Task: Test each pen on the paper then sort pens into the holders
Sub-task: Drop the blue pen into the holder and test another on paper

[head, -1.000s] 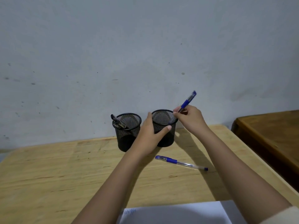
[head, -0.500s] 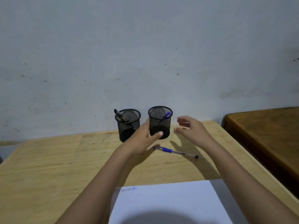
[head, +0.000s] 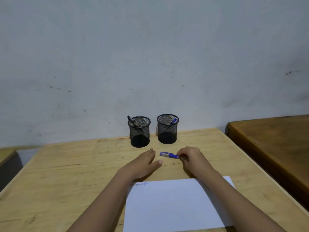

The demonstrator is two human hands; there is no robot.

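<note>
Two black mesh holders stand at the back of the wooden table (head: pixel 66 173). The left holder (head: pixel 139 131) has dark pens leaning in it. The right holder (head: pixel 167 129) contains one blue pen. In front of them a blue-capped pen (head: pixel 167 154) lies on the table, and my right hand (head: pixel 192 157) pinches its near end with curled fingers. My left hand (head: pixel 144 163) rests flat on the table just left of that pen, fingers straight. A white paper sheet (head: pixel 175 205) with blue scribbles at its top left corner lies near me.
A grey wall rises right behind the holders. A darker wooden table (head: pixel 274 148) stands to the right, across a narrow gap. Another surface edge (head: pixel 6 158) shows at the far left.
My right hand dropped a blue pen into the right holder, then came down onto the pen lying on the table. My left hand let go of that holder and lowered to the table.
</note>
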